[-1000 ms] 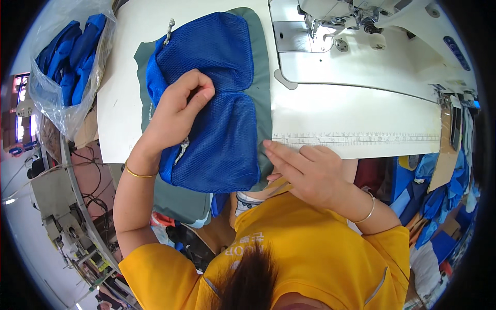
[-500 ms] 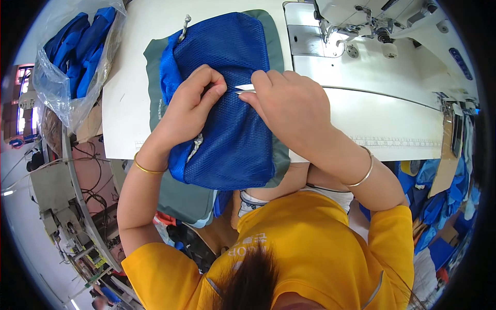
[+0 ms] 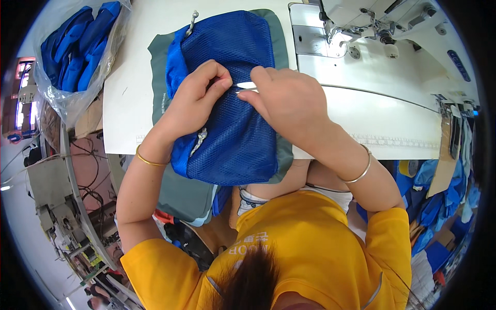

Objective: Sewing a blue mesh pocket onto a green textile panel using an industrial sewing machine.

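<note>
A blue mesh pouch with two knotted cords lies on a grey-green fabric piece on the white sewing table. My left hand pinches the pouch near its middle, fingertips on the mesh. Just right of it, my right hand is closed on small pale pointed snips, their tips beside the left fingertips. The right fingers hide most of the tool.
A white sewing machine stands at the back right. A clear bag of blue pieces sits at the upper left. Blue cloth scraps hang below the table's right end. Grey metal equipment and cables are at the left.
My right hand has risen from the pouch's lower right edge to its middle, bringing the snips to my left fingertips. The pouch and left hand have shifted rightward and up in view.
</note>
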{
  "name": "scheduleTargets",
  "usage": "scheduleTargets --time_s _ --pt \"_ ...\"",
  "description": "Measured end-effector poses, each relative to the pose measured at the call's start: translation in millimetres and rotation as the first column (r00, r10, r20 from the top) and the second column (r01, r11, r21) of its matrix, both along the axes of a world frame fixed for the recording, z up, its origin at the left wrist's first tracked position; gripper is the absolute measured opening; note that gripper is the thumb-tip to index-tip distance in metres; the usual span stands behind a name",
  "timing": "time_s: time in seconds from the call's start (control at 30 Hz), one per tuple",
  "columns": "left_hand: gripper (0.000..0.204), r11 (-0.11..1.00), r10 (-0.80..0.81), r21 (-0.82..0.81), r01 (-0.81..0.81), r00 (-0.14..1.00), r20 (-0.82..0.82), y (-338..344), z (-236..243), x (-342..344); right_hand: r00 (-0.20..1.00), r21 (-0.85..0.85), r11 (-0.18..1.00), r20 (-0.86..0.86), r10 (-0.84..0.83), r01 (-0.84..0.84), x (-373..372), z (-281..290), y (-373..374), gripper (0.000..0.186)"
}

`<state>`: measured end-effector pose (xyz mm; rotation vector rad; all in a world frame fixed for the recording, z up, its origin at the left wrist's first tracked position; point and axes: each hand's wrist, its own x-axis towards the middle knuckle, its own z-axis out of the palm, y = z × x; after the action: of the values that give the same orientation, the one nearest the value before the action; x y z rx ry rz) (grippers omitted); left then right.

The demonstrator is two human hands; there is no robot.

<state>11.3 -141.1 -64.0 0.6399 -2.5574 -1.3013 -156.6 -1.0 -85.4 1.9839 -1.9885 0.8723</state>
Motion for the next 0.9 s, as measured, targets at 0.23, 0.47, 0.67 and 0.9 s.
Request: scheduleTargets --time_s 0.23,0.47,0.67,0.9 --pt "0.013 0.983 0.082 0.173 -0.063 0.991 -0.108 -6 -2 4 0.999 0.072 0.997 0.019 -0.033 0.031 3 -4 -1 0.030" --pt "0.013 0.967 0.120 0.238 -0.086 0.984 -0.132 -1 -1 7 1.000 0.056 0.998 -0.004 -0.017 0.017 3 -8 -7 0.030" --pt "0.007 0.960 0.230 0.200 -0.195 0.958 -0.170 3 25 13 0.982 0.055 0.998 0.182 -0.047 0.038 1 -10 -1 0.034" --pt "0.020 0.986 0.044 0.162 -0.036 0.998 -0.044 6 10 -3 0.978 0.008 1.000 0.206 -0.019 0.018 2 -10 6 0.034"
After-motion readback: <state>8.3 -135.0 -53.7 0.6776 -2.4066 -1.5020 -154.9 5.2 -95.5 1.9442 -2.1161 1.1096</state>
